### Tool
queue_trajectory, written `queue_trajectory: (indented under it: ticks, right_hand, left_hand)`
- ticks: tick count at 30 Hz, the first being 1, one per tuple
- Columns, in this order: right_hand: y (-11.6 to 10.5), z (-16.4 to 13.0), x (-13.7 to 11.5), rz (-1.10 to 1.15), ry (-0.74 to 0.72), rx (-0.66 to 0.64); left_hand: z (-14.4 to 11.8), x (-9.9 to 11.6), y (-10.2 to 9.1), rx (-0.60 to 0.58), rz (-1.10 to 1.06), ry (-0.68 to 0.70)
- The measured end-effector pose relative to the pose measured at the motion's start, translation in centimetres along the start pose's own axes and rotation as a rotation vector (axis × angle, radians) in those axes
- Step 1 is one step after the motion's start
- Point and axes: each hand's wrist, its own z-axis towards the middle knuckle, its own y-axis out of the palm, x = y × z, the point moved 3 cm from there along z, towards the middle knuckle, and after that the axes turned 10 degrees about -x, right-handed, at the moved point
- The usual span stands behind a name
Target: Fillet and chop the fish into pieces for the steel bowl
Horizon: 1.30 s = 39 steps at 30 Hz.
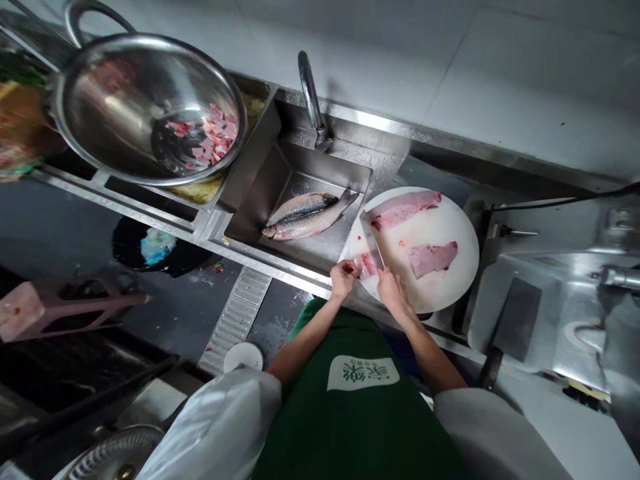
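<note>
My right hand [394, 290] is closed round the handle of a kitchen knife [371, 235], whose broad blade stands on edge over the round white cutting board [463, 267]. Left of the blade lies a small pink piece of fish [368, 263]. The curled fingers of my left hand [345, 277] pinch its near end at the board's rim; the fingertips are partly hidden. Two larger fish fillets lie right of the knife, a long upper fillet [407, 209] and a shorter lower fillet [433, 259].
Two whole fish [310, 217] lie in the steel sink [240, 233] beneath a curved faucet [311, 93]. A large steel bowl [115, 100] with cut pink pieces stands on the left. At the right, a cleaver [517, 320] rests on a steel surface. A black bin [130, 243] sits below the counter.
</note>
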Motion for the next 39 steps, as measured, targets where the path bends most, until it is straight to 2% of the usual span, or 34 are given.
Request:
queue_trajectory:
  ticks: [3,6,9,12,14,16,18,20,22,24,27,30,34,37,39]
  right_hand:
    - [1.3,-0.7,2.0,-0.031,0.001,-0.05]
    - [0.9,-2.4,2.9,-0.046,0.014,-0.046]
    - [-0.6,-3.7,1.6,-0.025,0.019,0.065]
    - [-1.4,-3.4,-0.5,0.033,-0.014,0.197]
    - [-1.0,-2.3,-1.5,0.057,-0.028,0.178]
    - [-0.2,-0.7,-2.1,0.05,-0.045,0.102]
    - [0.4,0.5,-2.2,0.041,-0.068,0.034]
    - [0.7,0.7,-1.5,0.045,-0.087,0.009]
    - [1.4,0.0,-0.2,0.04,-0.089,-0.015]
    - [2.4,-1.3,1.6,0.019,-0.072,-0.041]
    - [4.1,-3.0,4.3,-0.001,-0.024,-0.09]
    - [4.6,-3.3,5.9,-0.003,-0.019,-0.088]
    - [3.7,-2.8,7.4,-0.014,0.056,-0.032]
    - [2.9,-2.9,8.0,-0.008,0.109,-0.021]
    - [2.6,-3.3,7.7,-0.008,0.105,-0.028]
  left_hand:
    - [-0.3,-0.1,-0.3,-0.016,-0.008,-0.027]
    - [-0.5,-0.4,-0.4,-0.05,-0.044,-0.048]
    - [-0.5,-0.8,-0.5,-0.034,-0.046,-0.042]
    - [-0.3,-1.2,-0.4,-0.039,-0.037,-0.018]
    - [-0.2,-1.4,-0.4,-0.058,-0.024,-0.019]
    - [-0.2,-1.5,-0.5,-0.067,0.021,-0.017]
    - [-0.3,-1.1,-0.8,-0.051,0.132,0.056]
    - [-0.5,-0.4,-1.0,-0.059,0.316,0.228]
    - [-0.8,0.4,-1.1,-0.131,0.506,0.419]
    - [-0.9,0.8,-1.3,-0.233,0.633,0.539]
    - [-0.8,0.9,-2.0,-0.36,0.774,0.605]
    - [-0.1,0.8,-2.0,-0.451,0.926,0.615]
    - [0.8,0.5,0.2,-0.513,0.934,0.685]
    - [0.6,0.2,1.6,-0.524,0.851,0.769]
    - [0.1,0.0,1.3,-0.459,0.831,0.781]
